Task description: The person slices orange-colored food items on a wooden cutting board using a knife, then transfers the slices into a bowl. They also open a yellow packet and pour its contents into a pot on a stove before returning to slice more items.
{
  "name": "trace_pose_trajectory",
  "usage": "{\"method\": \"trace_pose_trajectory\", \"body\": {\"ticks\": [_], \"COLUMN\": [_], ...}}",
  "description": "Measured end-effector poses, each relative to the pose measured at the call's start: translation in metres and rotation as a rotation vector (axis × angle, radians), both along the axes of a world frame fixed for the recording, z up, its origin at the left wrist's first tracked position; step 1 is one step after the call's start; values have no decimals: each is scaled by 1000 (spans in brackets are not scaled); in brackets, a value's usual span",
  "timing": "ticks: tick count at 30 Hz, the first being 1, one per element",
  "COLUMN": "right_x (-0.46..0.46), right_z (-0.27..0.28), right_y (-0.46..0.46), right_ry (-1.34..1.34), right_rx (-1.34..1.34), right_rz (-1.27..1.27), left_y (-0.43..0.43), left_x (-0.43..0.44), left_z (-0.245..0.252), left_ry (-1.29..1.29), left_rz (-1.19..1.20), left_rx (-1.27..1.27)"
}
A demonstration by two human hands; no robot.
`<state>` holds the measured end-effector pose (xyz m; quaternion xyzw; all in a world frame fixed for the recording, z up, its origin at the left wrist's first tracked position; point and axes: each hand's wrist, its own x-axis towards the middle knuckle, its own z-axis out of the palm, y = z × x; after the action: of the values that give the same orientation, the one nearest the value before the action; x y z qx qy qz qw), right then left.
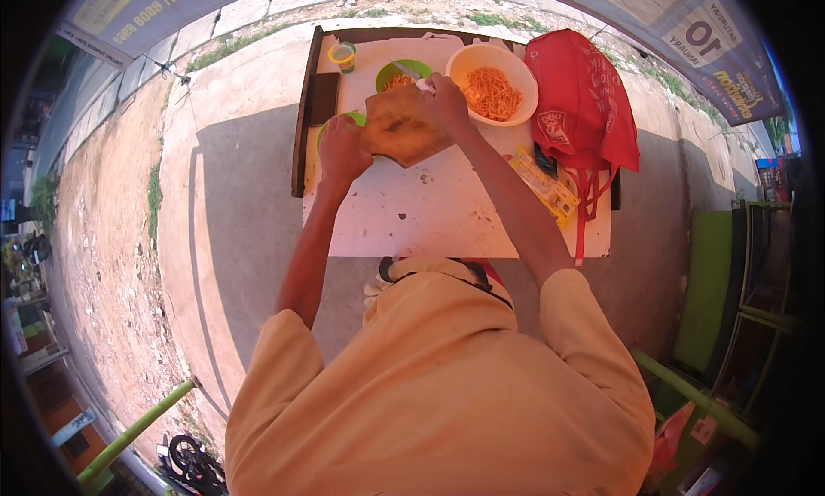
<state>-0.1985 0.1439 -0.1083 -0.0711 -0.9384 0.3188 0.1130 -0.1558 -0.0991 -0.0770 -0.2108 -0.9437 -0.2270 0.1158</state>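
Observation:
My right hand (446, 101) is closed on the white handle of a knife (407, 70), whose blade points up and left over a green bowl (420, 68) with small orange pieces in it. Below the knife a wooden cutting board (403, 125) lies tilted on the table. At the board's left edge is my left hand (343, 149), over a second green bowl or plate (358, 118) that it mostly hides; whether its fingers grip the bowl or the board cannot be told. A large white bowl (454, 61) of orange strips stands right of my right hand.
The white-topped table (412, 225) has a raised dark wooden edge. A red cloth bag (573, 96) fills its back right, its straps hanging over the front. Near it lies a yellow packet (544, 190). A plastic cup (343, 57) and a dark flat object (324, 99) are at the left.

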Motion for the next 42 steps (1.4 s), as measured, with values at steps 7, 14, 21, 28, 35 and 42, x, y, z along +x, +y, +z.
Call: {"method": "trace_pose_trajectory", "body": {"ticks": [7, 14, 21, 28, 35, 42], "right_x": [67, 49, -19, 29, 129, 74], "right_z": [-6, 11, 37, 46, 34, -3], "right_y": [-12, -21, 17, 0, -32, 4], "right_ry": [120, 209, -53, 61, 7, 3], "right_rx": [-84, -46, 450, -146, -380, -147], "right_rz": [30, 145, 188, 196, 323, 166], "left_y": [-13, -16, -19, -29, -31, -27], "left_x": [-1, -3, 10, 14, 13, 24], "left_z": [0, 2, 0, -9, -3, 8], "left_ry": [3, 111, 182, -39, -85, -157], "left_rz": [112, 60, 80, 181, 191, 188], "left_rx": [-75, -86, -107, -30, -24, 17]}}
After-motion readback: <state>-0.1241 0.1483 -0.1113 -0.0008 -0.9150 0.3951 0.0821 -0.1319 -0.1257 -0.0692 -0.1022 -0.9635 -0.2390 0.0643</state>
